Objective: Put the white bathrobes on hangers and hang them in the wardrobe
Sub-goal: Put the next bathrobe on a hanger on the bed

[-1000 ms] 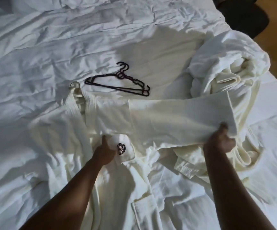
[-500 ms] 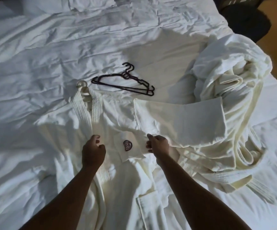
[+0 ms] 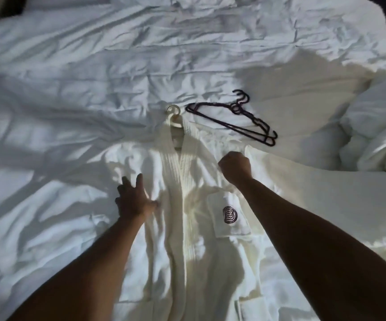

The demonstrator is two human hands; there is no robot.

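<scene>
ribbed matt cloth bathrobe (image 3: 201, 239); thin dark hangers (image 3: 233, 119).

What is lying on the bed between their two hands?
In the head view, the bathrobe's ribbed collar bands run down between the left hand and the right hand.

White bathrobe (image 3: 210, 228) flat on bed (image 3: 71, 66), left hand (image 3: 133, 200) pressing it, right hand (image 3: 234, 167) seemingly gripping shoulder, dark hangers (image 3: 233, 117) beside collar

White bathrobe (image 3: 201, 228) flat on white hanger (image 3: 174, 117), two dark hangers (image 3: 240, 117) beside collar
</scene>
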